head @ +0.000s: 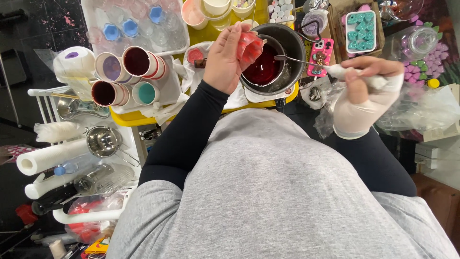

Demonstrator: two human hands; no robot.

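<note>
Right now I hold the metal pot (292, 43) of dark red liquid close so my left hand (225, 60), clamped on a small red cup (250, 46), tips over it, while my gloved right hand (362, 91) grips the spoon (299, 60) (paper cups (136, 62) crowd left).

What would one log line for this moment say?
left hand: holds red cup over pot | right hand, gloved: holds spoon | pot: red liquid
</note>
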